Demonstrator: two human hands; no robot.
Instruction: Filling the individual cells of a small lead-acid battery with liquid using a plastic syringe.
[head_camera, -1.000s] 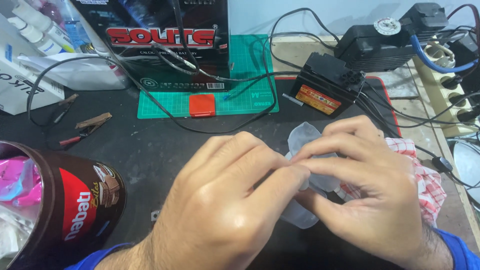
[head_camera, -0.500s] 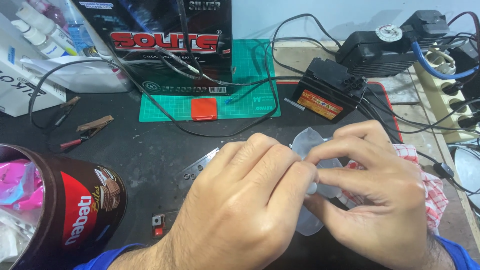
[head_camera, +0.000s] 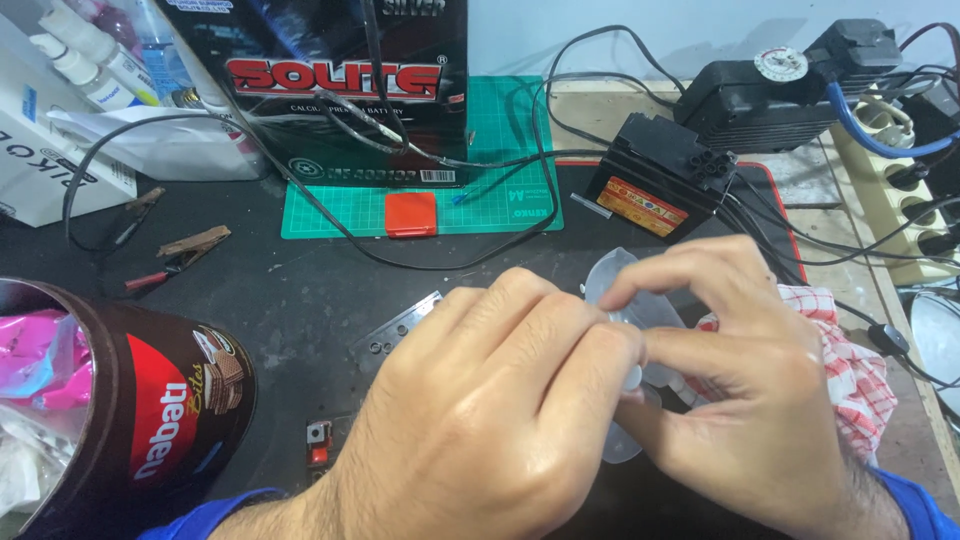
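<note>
My left hand (head_camera: 480, 410) and my right hand (head_camera: 750, 390) meet over the dark mat (head_camera: 280, 300) at the front of the bench. Together they pinch a small clear plastic piece (head_camera: 615, 285) whose rounded edges show above and below the fingers. Most of that piece is hidden by my fingers. A red-and-white checked cloth (head_camera: 850, 360) lies under my right hand. A thin metal strip with holes (head_camera: 400, 328) rests on the mat just left of my left hand.
A brown round tin (head_camera: 150, 410) with wrappers stands front left. Behind are a large black battery box (head_camera: 330, 80), a green cutting mat (head_camera: 480, 190) with a small red box (head_camera: 411, 213), a small black battery (head_camera: 660, 180), a black charger (head_camera: 770, 90), tangled cables, clips (head_camera: 185, 248) and a power strip (head_camera: 900, 190).
The view has shifted slightly and my hands sit a little lower. The metal strip and a small red switch have come into sight beside my left hand.
</note>
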